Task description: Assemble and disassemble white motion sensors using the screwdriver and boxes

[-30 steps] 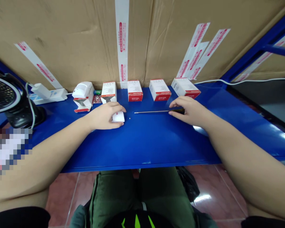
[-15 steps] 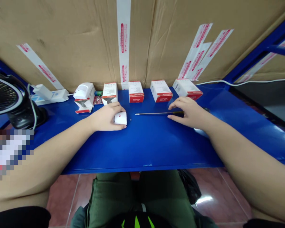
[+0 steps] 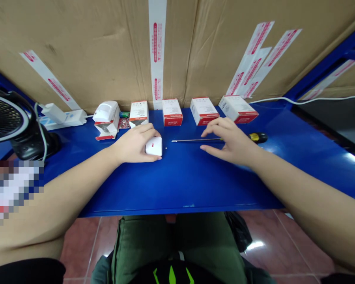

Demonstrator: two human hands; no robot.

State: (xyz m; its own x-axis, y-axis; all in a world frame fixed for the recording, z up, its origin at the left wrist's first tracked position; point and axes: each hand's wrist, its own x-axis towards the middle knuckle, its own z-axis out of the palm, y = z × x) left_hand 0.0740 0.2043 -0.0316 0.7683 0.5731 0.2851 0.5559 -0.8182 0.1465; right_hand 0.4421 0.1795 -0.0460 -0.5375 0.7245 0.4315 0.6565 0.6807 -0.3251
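Observation:
My left hand (image 3: 133, 144) curls over a small white plastic device (image 3: 154, 146) with a red mark, holding it on the blue metal table (image 3: 180, 181). A tiny screw (image 3: 166, 148) lies just right of that device. My right hand (image 3: 230, 142) rests with parted fingers over the shaft of a screwdriver (image 3: 195, 140), not gripping it. The screwdriver lies flat, its tip pointing at the tiny screw. Its yellow-and-black handle (image 3: 258, 137) shows beyond my right hand.
Several white-and-red boxes (image 3: 171, 112) stand along the back, beside a white sensor (image 3: 102, 112) on an open box, and a small red circuit board (image 3: 124, 124). A power strip (image 3: 63, 118) and a fan (image 3: 6, 122) stand left. Cardboard (image 3: 77, 51) forms the back wall.
My right hand has slid back along the shaft, uncovering the screwdriver's yellow-and-black handle. The white device has stayed under my left hand, and the view has shifted slightly.

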